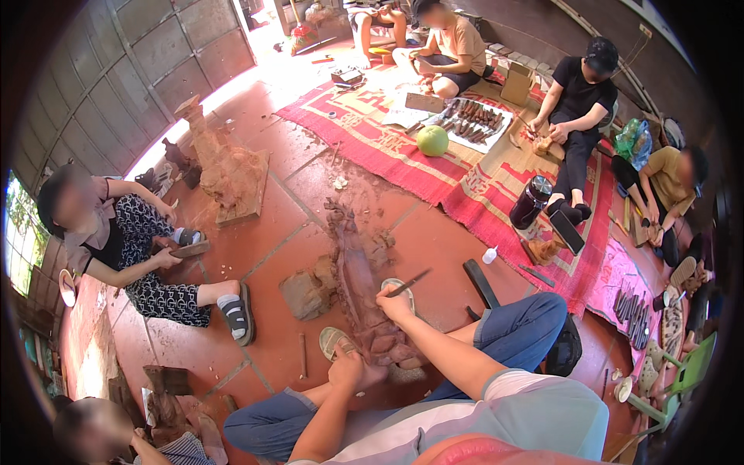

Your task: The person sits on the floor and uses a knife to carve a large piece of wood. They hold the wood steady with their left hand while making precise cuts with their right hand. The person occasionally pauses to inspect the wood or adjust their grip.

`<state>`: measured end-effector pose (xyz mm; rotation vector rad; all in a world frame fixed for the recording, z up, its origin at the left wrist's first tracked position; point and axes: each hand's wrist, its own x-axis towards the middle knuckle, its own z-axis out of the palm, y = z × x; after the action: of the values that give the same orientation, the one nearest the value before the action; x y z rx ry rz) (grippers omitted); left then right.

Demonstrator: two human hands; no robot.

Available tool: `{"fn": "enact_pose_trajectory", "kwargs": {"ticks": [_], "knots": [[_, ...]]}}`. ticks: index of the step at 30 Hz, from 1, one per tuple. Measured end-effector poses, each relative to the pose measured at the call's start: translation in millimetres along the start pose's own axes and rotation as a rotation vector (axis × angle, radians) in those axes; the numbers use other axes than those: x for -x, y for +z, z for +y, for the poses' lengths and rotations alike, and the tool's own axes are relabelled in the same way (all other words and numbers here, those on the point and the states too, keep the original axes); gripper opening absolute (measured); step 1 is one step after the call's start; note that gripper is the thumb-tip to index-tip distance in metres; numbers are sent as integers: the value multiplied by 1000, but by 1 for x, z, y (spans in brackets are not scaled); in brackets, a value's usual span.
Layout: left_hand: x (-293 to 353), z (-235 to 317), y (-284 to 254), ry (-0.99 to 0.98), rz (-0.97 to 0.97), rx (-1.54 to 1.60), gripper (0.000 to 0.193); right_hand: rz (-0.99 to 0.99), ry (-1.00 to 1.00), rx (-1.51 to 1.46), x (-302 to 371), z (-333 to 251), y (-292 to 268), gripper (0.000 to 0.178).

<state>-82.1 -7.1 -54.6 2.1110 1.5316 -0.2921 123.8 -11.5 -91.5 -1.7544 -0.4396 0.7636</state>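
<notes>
A long reddish-brown wood carving (358, 288) lies on the tiled floor between my sandalled feet, its narrow end pointing away from me. Rounded, knobby shapes are cut into its wider near end. My left hand (350, 373) is closed at the left side of that near end, its fingertips partly hidden. My right hand (397, 306) grips a slim, dark, flat-bladed tool (411, 282), held just right of the carving with the blade pointing up and right. Blocky brown wood lumps (306, 294) sit against the carving's left side.
Left, a seated person (139, 248) holds a wooden piece near a tall carving (225, 170). More people sit around a red patterned mat (364, 132) bearing a green round fruit (432, 140), a dark flask (532, 201) and tools. A white bottle (489, 254) and black bar (481, 284) lie right.
</notes>
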Motion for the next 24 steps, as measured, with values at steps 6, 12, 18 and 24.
{"fn": "enact_pose_trajectory", "kwargs": {"ticks": [6,12,18,24], "knots": [[4,4,-9,-20,-30,25,67,19,-38,-143,3,-4,-1,7],[5,2,-5,-38,-8,31,69,103,-266,85,10,-24,8,11],[1,0,1,-16,4,35,70,71,-87,53,-6,2,9,8],[4,2,-3,-17,-5,18,72,64,-47,-4,0,-1,1,10]]}}
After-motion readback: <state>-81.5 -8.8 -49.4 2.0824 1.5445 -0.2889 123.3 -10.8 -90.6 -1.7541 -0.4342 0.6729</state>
